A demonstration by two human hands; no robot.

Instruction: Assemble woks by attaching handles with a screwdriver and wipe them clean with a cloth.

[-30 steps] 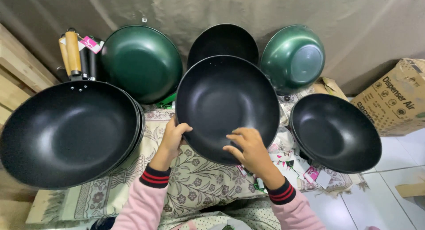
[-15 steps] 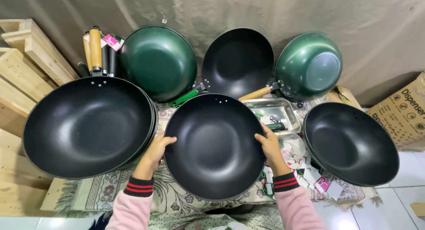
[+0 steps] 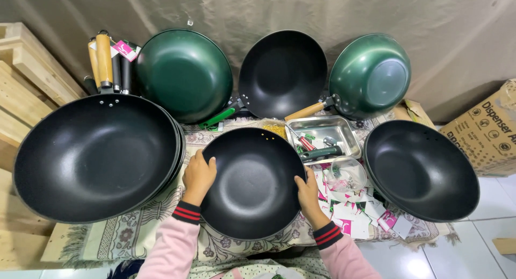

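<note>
Compared with half a second ago, the black wok [image 3: 252, 185] sits lower and flatter on the patterned cloth [image 3: 134, 233], its bowl facing up, and both hands have slid a little down its rim. The left hand [image 3: 199, 174] grasps the wok's left edge, fingers curled over the rim. The right hand [image 3: 307, 192] grips the right edge, thumb on the inside. The wok has no handle fitted; small rivet holes show at its far rim. A second earlier it was tilted up toward the camera and hid the tray behind it.

Left of it lies a stack of large black woks [image 3: 97, 155], nested together and overlapping the cloth. Right of it, well clear of the hands, rests another handleless black wok [image 3: 422, 169].

Just beyond the held wok's far right rim stands a shallow metal tray [image 3: 325, 136], which holds a green-handled tool, a red-tipped piece and small bits of hardware. Next to the tray, near the right hand, is a small clear bowl [image 3: 346, 174] with something small inside; I cannot tell what. Pink and white cards [image 3: 349, 212] are scattered beneath and around it.

Against the draped wall lean a green wok [image 3: 185, 74], a black wok with a green handle [image 3: 282, 72] and a green wok with a wooden handle [image 3: 371, 74] showing its underside. Wooden handles [image 3: 102, 58] stand up at far left, and a cardboard box [image 3: 492, 131] sits at right.
</note>
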